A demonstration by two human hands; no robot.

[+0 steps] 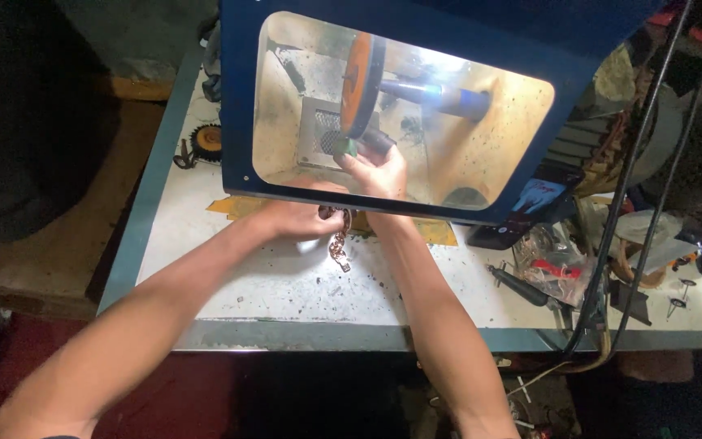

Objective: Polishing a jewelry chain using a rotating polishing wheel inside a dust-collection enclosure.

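My right hand [377, 169] reaches inside the blue hood [416, 32] through its clear window and presses a small green block [349, 148] against the lower edge of an orange polishing wheel [359, 81] on a dark shaft [440, 96]. My left hand [298, 218] is just below the hood's front edge, closed on a chunky chain [340, 244] whose links hang down toward the white tabletop [286, 284].
A yellow sheet [436, 234] lies under the hood. Right of it are a dark phone [505, 232], a plastic bag with red parts [554, 268], a black pen-like tool [522, 286] and hanging black cables [611, 244]. A toothed wheel [205, 142] lies at the left.
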